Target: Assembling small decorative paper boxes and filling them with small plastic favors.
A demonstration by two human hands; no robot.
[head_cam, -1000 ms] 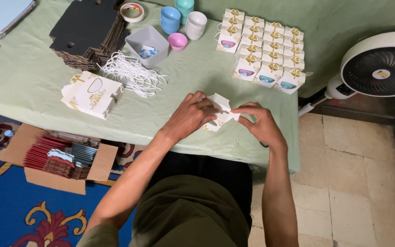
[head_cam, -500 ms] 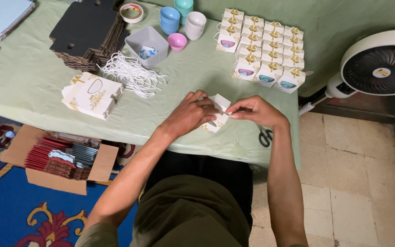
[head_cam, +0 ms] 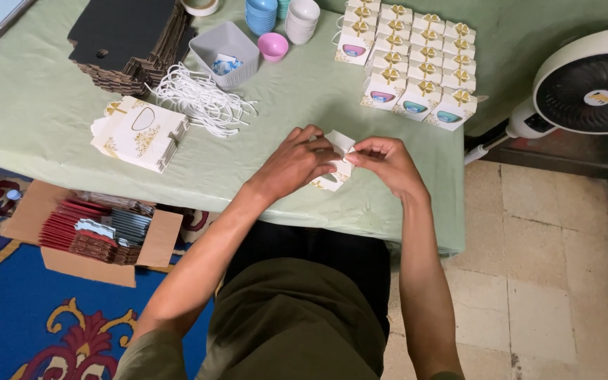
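Left hand: I see my left hand (head_cam: 295, 163) palm down, fingers curled over the small white card box (head_cam: 337, 163), clamped on its near side.
Right hand: my right hand (head_cam: 384, 163) comes in from the other side, thumb and fingertips pinched shut on the box's upper flap.
Held item: the white card box with gold print sits between both hands, low over the table edge; I cannot tell whether it touches the cloth.
Surface: a table under a pale green cloth (head_cam: 51, 119), running away from the grip.
Beyond the grip, right: finished gift boxes (head_cam: 411, 60) with gold bows, set in close rows.
Beyond the grip, left: a heap of white cords (head_cam: 202, 102); a grey tray (head_cam: 224, 43) behind it, holding something small and blue; a pink bowl (head_cam: 273, 46) just beside the tray; stacked cups (head_cam: 283, 14) further back.
Left of the grip: a stack of flat printed box blanks (head_cam: 141, 134); behind it, dark card sheets (head_cam: 131, 35) piled up.
Floor, below left: an open cardboard carton (head_cam: 93, 236) of red and dark card pieces on a blue patterned rug (head_cam: 29, 317).
Floor, right: pale tiles and a white fan (head_cam: 589, 84).
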